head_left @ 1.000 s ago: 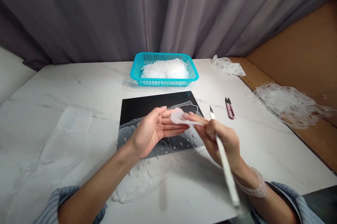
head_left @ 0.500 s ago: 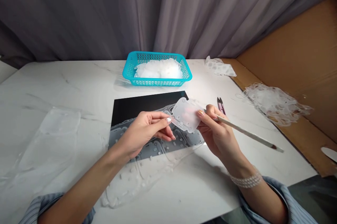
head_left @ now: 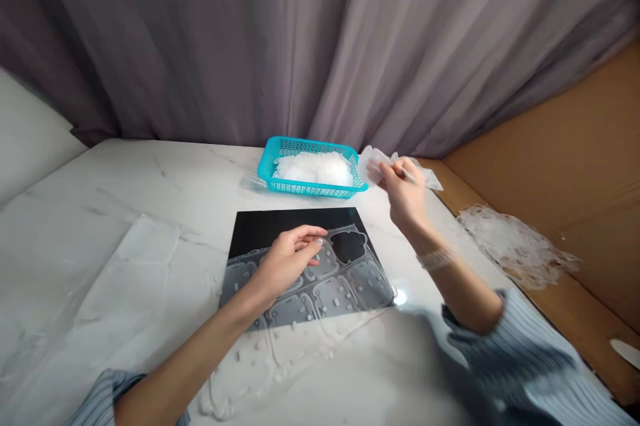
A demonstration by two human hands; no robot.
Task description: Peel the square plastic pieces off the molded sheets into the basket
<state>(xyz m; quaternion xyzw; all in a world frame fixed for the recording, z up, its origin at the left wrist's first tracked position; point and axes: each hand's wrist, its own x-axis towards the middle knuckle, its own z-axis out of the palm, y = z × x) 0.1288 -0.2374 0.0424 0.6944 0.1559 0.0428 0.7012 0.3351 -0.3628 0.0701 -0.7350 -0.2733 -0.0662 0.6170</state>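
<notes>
My right hand (head_left: 406, 196) is raised beside the basket's right end. Its fingers are closed on a thin, translucent moulded piece (head_left: 369, 166), blurred by motion, and on a slim stick-like tool (head_left: 410, 176) that lies across the palm. My left hand (head_left: 293, 256) hovers over a clear moulded sheet (head_left: 334, 296), fingers loosely curved and slightly apart, with nothing visible in them. Rounded panels with small raised bumps fill the sheet. Near its upper right is a cut-out (head_left: 349, 247) where the black mat (head_left: 280, 221) beneath shows through.
A turquoise basket (head_left: 314, 191) behind the mat holds a heap of whitish pieces (head_left: 317, 168). Translucent sheets (head_left: 127, 273) lie at left. Tangled clear scraps (head_left: 517, 246) rest at right by a cardboard wall (head_left: 565, 126), and another pale scrap (head_left: 430, 178) lies behind my right hand.
My right hand has carried the translucent piece and the tool away from the left hand, up towards the basket's right side. The left hand stays over the sheet, no longer touching the piece.
</notes>
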